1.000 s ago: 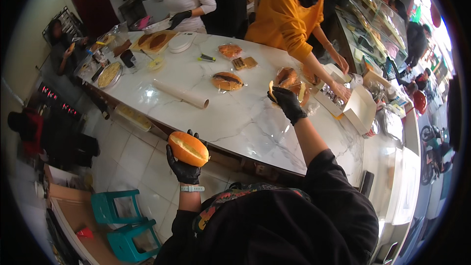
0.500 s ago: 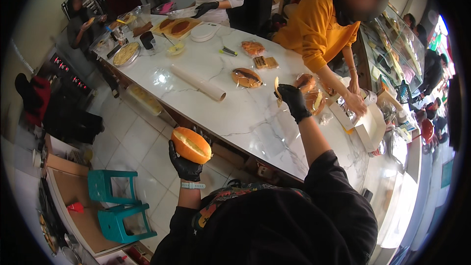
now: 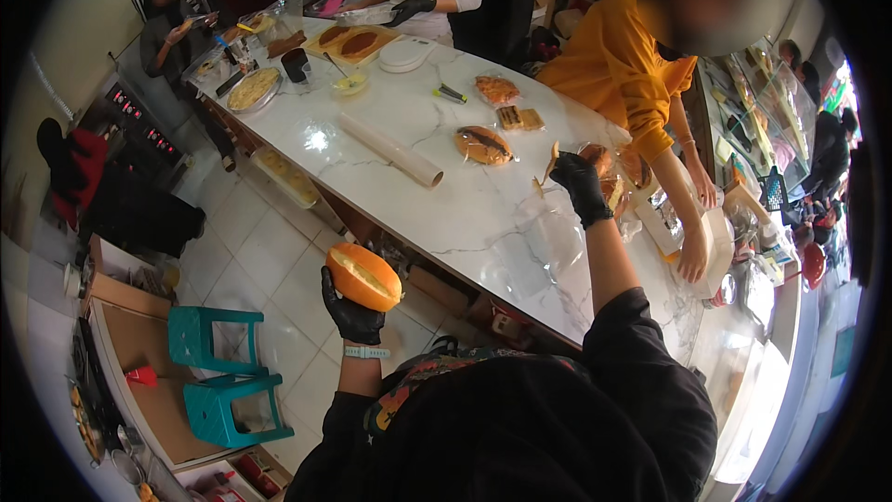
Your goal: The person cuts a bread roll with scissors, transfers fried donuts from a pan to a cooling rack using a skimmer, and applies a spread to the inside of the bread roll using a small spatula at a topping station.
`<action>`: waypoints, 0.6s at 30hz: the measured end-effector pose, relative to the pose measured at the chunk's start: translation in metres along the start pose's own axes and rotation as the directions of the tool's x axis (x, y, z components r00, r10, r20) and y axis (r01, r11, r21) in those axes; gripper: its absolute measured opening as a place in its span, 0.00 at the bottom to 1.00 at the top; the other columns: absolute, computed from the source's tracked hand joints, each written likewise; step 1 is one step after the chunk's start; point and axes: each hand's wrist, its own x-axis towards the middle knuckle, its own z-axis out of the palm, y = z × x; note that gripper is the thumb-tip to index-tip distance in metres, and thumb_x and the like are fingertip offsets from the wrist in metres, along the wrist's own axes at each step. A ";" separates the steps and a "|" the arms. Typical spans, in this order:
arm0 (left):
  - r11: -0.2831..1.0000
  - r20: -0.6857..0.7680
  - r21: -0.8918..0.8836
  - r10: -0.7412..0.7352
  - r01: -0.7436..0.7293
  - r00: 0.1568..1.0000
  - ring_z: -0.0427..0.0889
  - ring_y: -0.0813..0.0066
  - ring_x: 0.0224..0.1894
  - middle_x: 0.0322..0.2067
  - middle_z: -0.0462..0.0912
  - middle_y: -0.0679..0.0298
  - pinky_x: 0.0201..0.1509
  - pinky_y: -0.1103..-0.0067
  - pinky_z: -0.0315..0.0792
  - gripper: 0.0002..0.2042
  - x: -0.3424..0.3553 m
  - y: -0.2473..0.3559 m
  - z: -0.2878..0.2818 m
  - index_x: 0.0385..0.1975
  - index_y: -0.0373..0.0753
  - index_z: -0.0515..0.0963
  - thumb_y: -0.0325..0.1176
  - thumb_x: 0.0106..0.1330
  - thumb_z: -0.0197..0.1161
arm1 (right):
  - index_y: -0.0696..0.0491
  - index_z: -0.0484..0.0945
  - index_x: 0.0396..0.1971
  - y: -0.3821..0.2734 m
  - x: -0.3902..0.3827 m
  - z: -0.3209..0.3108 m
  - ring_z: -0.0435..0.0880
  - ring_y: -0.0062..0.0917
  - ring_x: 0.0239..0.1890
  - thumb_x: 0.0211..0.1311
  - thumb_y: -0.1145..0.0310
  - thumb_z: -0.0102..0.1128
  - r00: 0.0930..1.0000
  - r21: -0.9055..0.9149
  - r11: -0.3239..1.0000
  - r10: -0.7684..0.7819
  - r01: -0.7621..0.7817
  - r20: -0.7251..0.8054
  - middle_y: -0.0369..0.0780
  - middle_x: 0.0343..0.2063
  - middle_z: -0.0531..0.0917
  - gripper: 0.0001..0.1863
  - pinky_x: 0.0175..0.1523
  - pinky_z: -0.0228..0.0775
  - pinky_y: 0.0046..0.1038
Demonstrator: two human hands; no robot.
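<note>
My left hand [image 3: 355,318], in a black glove, grips a golden bread roll [image 3: 364,276] from below and beside it. The roll is split along its top, and a pale filling shows in the slit. Over the marble table, my gloved right hand [image 3: 580,188] pinches a thin, pale yellow-brown strip [image 3: 553,163]; I cannot make out its kind. Wrapped breads [image 3: 595,160] lie just beyond that hand. Left of it is another wrapped roll [image 3: 483,145] with a dark topping. A crumpled clear plastic sheet [image 3: 548,232] lies below my right wrist.
A co-worker in a yellow top reaches toward an open white box [image 3: 715,242] at the right. A paper roll [image 3: 390,149] lies mid-table. Farther off are a pan of yellow food [image 3: 254,90], a dark cup [image 3: 295,65] and a white scale [image 3: 405,56]. Teal stools [image 3: 216,339] stand lower left.
My view has shifted slightly. My right hand still pinches the strip, and my left still grips the roll. The co-worker's hands have moved apart at the white box.
</note>
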 end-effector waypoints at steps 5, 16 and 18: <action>1.000 0.013 0.010 0.009 -0.009 1.000 0.63 0.58 0.57 0.54 0.66 0.56 0.56 0.56 0.60 0.25 -0.003 -0.001 0.002 0.54 0.47 0.64 0.52 0.60 0.48 | 0.60 0.75 0.37 -0.003 0.005 -0.011 0.77 0.19 0.26 0.56 0.68 0.55 0.999 -0.021 0.999 0.036 -0.036 -0.014 0.36 0.27 0.78 0.12 0.35 0.72 0.19; 1.000 0.008 -0.022 -0.015 0.015 1.000 0.63 0.60 0.57 0.54 0.65 0.57 0.58 0.55 0.56 0.25 -0.003 -0.004 -0.003 0.54 0.46 0.64 0.52 0.60 0.49 | 0.56 0.75 0.36 0.009 0.014 -0.010 0.71 0.14 0.23 0.58 0.68 0.52 0.973 -0.216 0.952 -0.194 0.217 0.122 0.31 0.23 0.74 0.10 0.32 0.68 0.15; 0.999 0.005 -0.027 -0.021 0.021 1.000 0.63 0.60 0.57 0.54 0.65 0.57 0.58 0.55 0.57 0.25 -0.003 -0.006 -0.003 0.54 0.46 0.64 0.53 0.59 0.49 | 0.56 0.75 0.35 0.013 0.020 0.003 0.71 0.14 0.24 0.58 0.68 0.52 0.930 -0.314 0.888 -0.260 0.336 0.261 0.32 0.24 0.74 0.09 0.34 0.68 0.15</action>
